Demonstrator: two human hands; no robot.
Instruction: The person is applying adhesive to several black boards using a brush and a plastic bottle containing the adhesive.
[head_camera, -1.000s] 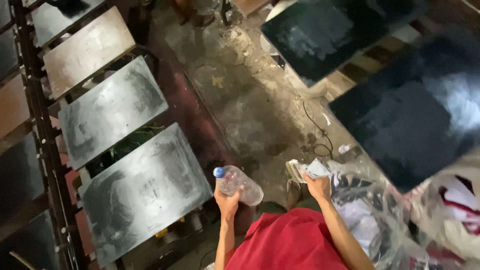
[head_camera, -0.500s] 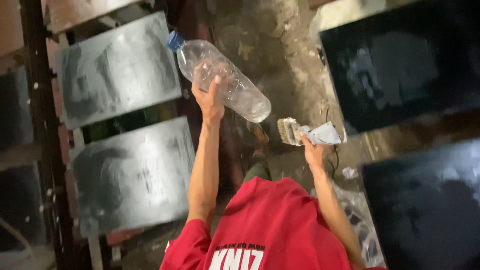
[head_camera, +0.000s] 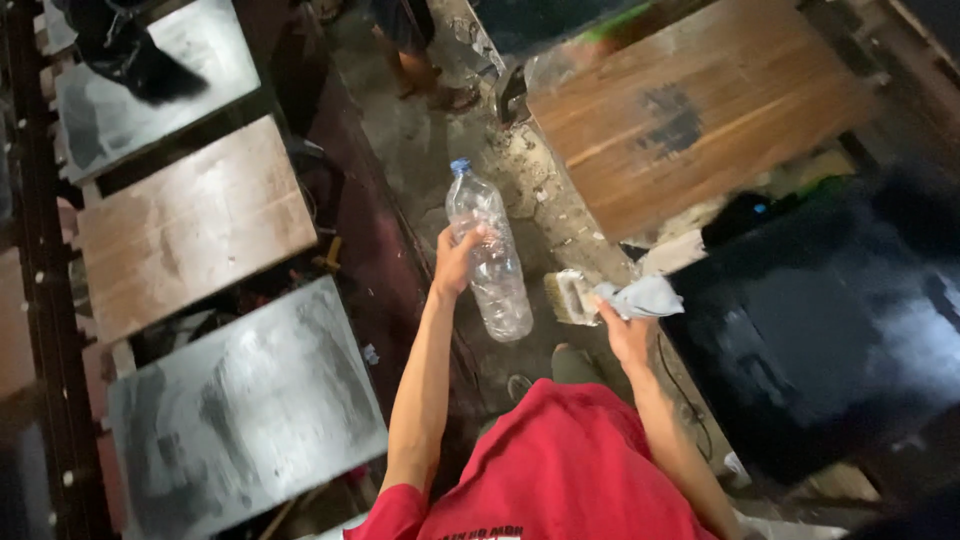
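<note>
Fingers (head_camera: 478, 240) of the left hand (head_camera: 455, 265) wrap a clear plastic bottle (head_camera: 490, 260) with a blue cap, held out over the stained concrete floor (head_camera: 440, 160); the right hand (head_camera: 625, 335) pinches a paintbrush (head_camera: 570, 297) and grey rag (head_camera: 640, 297). A black-painted table (head_camera: 830, 340) stands right, grey and brown panels left, a wooden table (head_camera: 690, 110) beyond.

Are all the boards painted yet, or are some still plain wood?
Done: the black board at right looks coated. In hand: the left hand holds a clear bottle, the right hand a brush and rag. Left: the wooden board above has only a dark patch.
</note>
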